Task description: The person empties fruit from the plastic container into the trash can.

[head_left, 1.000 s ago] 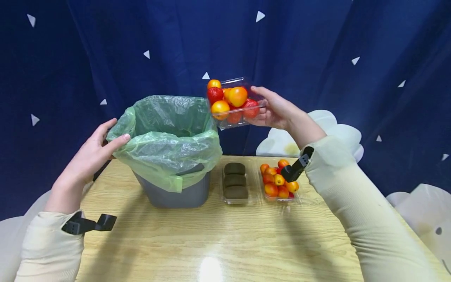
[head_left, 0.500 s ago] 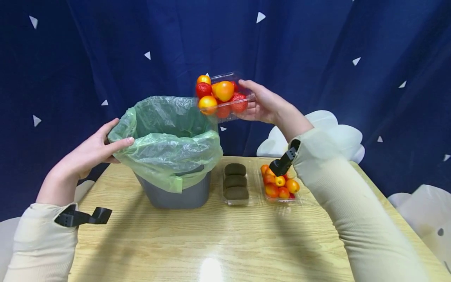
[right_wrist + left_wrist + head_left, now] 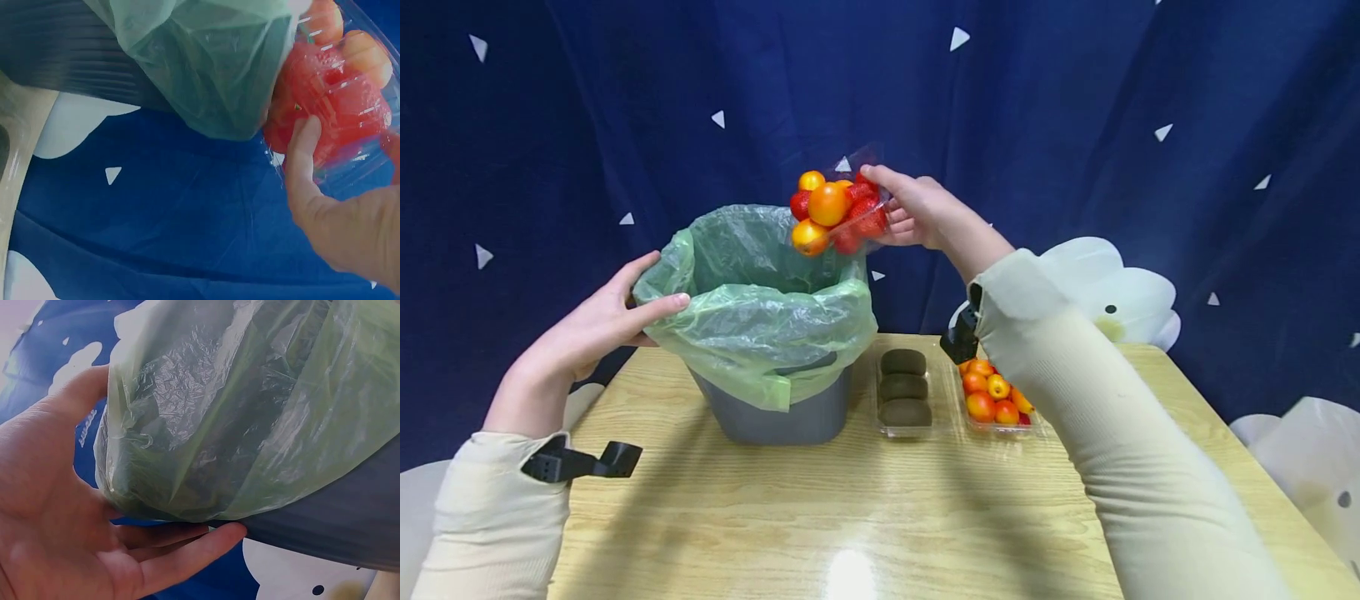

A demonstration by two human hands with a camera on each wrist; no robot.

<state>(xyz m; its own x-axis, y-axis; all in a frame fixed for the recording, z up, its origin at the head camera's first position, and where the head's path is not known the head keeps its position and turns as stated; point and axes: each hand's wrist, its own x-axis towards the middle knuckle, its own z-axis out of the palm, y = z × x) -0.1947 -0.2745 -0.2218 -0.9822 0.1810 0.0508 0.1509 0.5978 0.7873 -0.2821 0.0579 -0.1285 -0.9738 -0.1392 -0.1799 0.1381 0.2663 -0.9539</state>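
My right hand grips a clear plastic box of mixed fruit, orange-yellow and red, above the back right rim of a grey trash bin. The box is tilted with its left side lower. In the right wrist view, fingers lie along the clear wall over red strawberries. A green trash bag lines the bin and folds out over its rim. My left hand holds the bin's left corner through the bag, thumb and fingers spread around it.
On the wooden table, right of the bin, a clear tray holds three brown kiwi-like fruits. Beside it stands another clear box of small orange and red fruit, partly behind my right sleeve. A blue curtain hangs behind the table.
My right hand has carried the fruit box leftward to over the bin's right side, and the box has tilted more. The left hand has stayed at the bin's corner.
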